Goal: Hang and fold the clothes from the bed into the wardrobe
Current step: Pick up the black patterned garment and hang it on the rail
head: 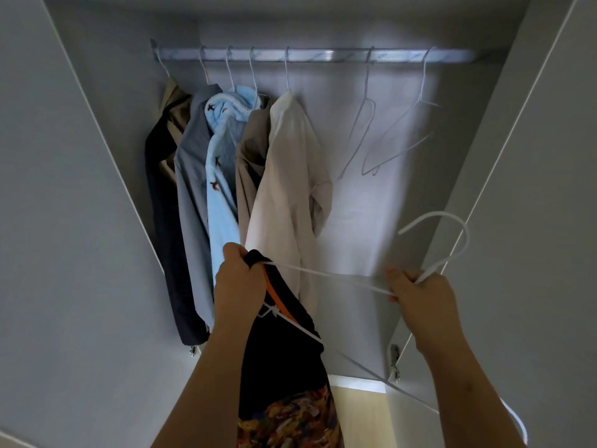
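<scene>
In front of the open wardrobe I hold a white wire hanger (332, 276) with both hands. My left hand (239, 282) grips one shoulder end of it together with a black garment (277, 354) that has an orange trim and a colourful patterned lower part. My right hand (420, 294) grips the hanger at the neck, just below its hook (452, 231). The garment hangs down from my left hand. The wardrobe rail (323, 55) runs across the top.
Several garments hang at the rail's left: a dark and tan one (164, 176), a grey shirt (190, 163), a light blue one (219, 176), a beige one (250, 156), a white shirt (287, 189). Two bare hangers (381, 137) hang at the right. Open doors (533, 189) flank both sides.
</scene>
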A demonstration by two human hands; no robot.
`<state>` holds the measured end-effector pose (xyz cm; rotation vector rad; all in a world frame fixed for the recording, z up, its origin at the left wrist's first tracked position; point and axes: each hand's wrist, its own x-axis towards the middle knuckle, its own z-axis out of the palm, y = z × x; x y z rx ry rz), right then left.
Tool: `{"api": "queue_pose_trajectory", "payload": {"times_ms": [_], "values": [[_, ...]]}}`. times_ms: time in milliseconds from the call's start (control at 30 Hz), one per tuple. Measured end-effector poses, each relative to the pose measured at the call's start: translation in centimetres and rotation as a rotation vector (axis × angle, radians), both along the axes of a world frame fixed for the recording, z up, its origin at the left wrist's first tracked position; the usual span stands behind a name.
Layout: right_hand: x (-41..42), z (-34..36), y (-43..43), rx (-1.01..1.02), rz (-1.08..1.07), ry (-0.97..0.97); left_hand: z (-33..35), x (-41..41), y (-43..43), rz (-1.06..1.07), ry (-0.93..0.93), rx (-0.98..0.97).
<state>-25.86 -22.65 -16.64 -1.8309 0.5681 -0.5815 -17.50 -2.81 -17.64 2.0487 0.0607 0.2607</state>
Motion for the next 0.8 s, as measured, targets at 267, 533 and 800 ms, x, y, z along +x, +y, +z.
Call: {"api": "queue_pose_trajectory", "payload": {"times_ms": [267, 533, 800], "values": [[0.0, 0.2, 1.7, -0.123, 0.012, 0.041, -0.7, -2.7, -3.2, -0.163, 0.001, -0.029], [1.7, -1.0, 4.3, 0.043, 0.036, 0.025, -0.1, -3.2, -3.9, -0.351, 0.048, 0.0], [2.3, -2.0, 5.0, 0.137, -0.008, -0.016, 0.5, -3.8, -2.4, -0.59, -0.066, 0.193]]}}
